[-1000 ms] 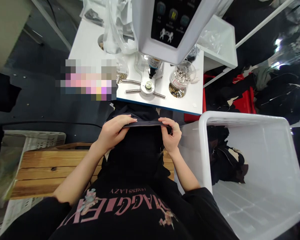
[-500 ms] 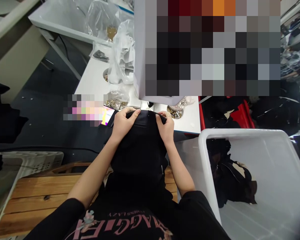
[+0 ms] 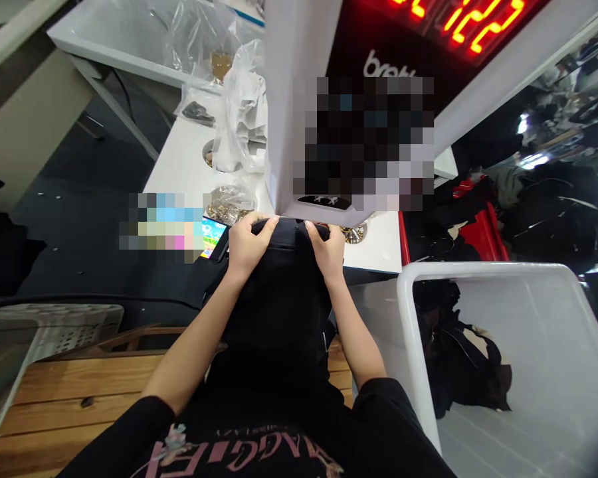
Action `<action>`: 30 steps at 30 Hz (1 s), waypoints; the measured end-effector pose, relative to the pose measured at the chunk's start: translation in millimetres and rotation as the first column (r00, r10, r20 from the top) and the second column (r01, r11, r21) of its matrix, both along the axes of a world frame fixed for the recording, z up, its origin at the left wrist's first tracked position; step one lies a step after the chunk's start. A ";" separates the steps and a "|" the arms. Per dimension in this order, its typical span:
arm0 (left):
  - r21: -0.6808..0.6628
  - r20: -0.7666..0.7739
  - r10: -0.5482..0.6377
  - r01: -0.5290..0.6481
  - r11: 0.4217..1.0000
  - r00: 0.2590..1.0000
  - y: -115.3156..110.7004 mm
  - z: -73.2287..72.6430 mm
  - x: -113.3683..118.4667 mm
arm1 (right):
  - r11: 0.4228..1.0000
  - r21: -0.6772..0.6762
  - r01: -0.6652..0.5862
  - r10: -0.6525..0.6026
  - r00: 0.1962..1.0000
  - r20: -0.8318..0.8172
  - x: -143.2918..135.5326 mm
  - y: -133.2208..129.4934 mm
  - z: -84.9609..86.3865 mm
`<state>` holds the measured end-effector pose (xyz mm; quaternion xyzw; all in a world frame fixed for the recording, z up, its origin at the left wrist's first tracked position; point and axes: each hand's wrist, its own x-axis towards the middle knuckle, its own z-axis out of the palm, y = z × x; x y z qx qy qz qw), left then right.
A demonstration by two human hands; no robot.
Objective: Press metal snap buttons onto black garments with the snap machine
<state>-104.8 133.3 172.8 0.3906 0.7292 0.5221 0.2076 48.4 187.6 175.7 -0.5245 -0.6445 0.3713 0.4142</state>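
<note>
Stretched forward and apart, the left hand and right hand pinch a smooth black fabric piece along its far edge, thumbs uppermost.

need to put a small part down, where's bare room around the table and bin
Bare: the white tabletop right of the metal fittings; the floor of the white bin, right of the dark cloth. Crowded: front middle, where the left hand and right hand hold black fabric close to the machine head, with a phone to the left.
</note>
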 end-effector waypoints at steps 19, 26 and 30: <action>-0.032 -0.354 -0.023 0.012 0.999 0.935 3.3 -14.2 -0.6 | 0.999 0.044 0.031 -0.033 0.998 0.053 -3.3 -0.2 -10.1; 0.029 -0.243 -0.032 0.041 0.999 0.969 3.2 -12.9 -1.1 | 0.997 0.043 0.062 -0.064 0.997 0.053 -2.7 -1.4 -11.8; 0.050 -0.211 -0.025 0.036 0.998 0.977 2.5 -12.8 0.1 | 0.997 0.037 0.071 -0.072 0.997 0.039 -2.2 -2.2 -11.4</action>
